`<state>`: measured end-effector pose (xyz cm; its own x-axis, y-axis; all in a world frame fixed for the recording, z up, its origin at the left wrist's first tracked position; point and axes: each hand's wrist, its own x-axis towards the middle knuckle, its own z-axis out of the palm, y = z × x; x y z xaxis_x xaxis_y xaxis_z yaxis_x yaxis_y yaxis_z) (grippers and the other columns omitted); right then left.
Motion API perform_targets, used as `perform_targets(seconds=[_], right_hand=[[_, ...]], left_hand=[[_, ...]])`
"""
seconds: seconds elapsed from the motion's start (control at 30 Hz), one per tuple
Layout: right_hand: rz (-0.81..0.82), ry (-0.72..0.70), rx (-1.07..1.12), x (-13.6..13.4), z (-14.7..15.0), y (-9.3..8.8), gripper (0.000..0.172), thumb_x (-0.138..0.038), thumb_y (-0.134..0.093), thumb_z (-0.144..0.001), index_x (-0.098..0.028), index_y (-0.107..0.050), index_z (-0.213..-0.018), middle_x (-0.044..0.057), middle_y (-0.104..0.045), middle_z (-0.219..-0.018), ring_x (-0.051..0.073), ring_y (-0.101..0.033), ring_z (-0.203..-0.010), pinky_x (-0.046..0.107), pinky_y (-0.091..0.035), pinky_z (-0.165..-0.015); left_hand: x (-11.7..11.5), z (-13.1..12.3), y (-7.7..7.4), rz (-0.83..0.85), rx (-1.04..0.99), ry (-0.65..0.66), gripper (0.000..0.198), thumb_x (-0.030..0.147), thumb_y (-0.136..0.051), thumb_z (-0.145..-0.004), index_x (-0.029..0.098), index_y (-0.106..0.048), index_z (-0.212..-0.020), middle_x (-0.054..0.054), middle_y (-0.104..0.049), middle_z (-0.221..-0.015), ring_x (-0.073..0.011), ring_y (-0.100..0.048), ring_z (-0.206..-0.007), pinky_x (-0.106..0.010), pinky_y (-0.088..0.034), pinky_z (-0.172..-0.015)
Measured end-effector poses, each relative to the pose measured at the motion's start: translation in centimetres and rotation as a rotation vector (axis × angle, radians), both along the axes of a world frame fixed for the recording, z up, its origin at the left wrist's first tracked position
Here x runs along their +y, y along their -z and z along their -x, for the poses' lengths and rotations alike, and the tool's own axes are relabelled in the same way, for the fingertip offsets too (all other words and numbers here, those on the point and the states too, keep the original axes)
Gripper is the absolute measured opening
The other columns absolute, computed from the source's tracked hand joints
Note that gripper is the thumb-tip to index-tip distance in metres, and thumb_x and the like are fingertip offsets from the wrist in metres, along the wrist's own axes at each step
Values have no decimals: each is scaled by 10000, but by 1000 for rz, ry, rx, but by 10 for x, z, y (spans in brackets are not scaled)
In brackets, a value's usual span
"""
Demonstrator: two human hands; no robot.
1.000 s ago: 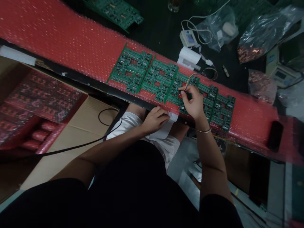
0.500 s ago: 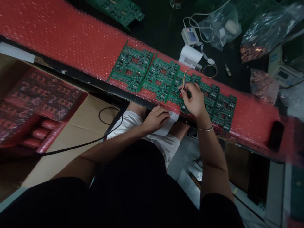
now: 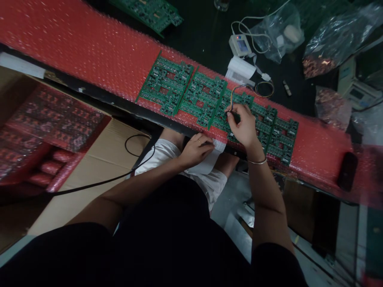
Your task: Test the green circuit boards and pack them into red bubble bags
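Note:
My right hand pinches the end of a thin multi-coloured wire cable over the middle green circuit board panel. The connector at its tip is mostly hidden by my fingers. My left hand rests at the table's front edge, fingers loosely bent and lying down, holding nothing that I can see. Beside and under its fingertips a white sheet hangs over the edge. Several circuit board panels lie in a row on red bubble wrap, among them the leftmost panel.
Behind the boards stand a small white device with a lit display and a white roll. Bags of copper-coloured parts lie at the right. An open carton with wrapped boards stands at the left, a black cable crossing it.
My right hand has shifted very slightly left, still holding the cable end over the same board. My left hand and the boards stay practically in place.

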<state>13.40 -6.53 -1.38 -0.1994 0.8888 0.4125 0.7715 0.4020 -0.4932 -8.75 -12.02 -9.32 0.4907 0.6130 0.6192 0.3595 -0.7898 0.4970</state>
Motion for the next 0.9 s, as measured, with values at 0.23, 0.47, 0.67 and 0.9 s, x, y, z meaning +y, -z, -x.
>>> perform_targets(seconds=[0.23, 0.47, 0.67, 0.9], right_hand=[[8, 31, 14, 0, 1, 3, 162, -400, -526, -1022, -274, -627, -1035, 62, -717, -1031, 250, -655, -1011, 446, -537, -932], [-25, 47, 30, 1, 2, 6, 175, -417, -532, -1029, -274, -632, -1022, 61, -724, -1010, 247, -666, -989, 438, -547, -912], [-30, 103, 73, 3, -1, 12, 200, -441, -576, -1002, -270, -637, -1086, 55, -733, -963, 231, -687, -925, 423, -575, -877], [-54, 133, 66, 2, 1, 13, 239, -490, -573, -1002, -262, -641, -985, 49, -733, -912, 217, -693, -884, 397, -572, -847]], left_hand=[[-1, 0, 1, 68, 59, 3, 171, 252, -612, -1018, 240, -774, -965, -69, -731, -1024, -202, -622, -973, -361, -496, -853], [2, 7, 5, -32, 161, 64, 254, 193, -566, -1015, 265, -755, -1168, -80, -718, -1113, -214, -606, -1032, -351, -478, -856], [2, 8, 5, -148, 157, 33, 259, 184, -535, -1024, 261, -751, -1146, -55, -714, -1094, -207, -592, -1013, -334, -470, -839], [3, 0, -4, 38, 111, 32, 160, 209, -616, -1001, 246, -770, -978, -70, -702, -1056, -220, -589, -995, -363, -467, -839]])
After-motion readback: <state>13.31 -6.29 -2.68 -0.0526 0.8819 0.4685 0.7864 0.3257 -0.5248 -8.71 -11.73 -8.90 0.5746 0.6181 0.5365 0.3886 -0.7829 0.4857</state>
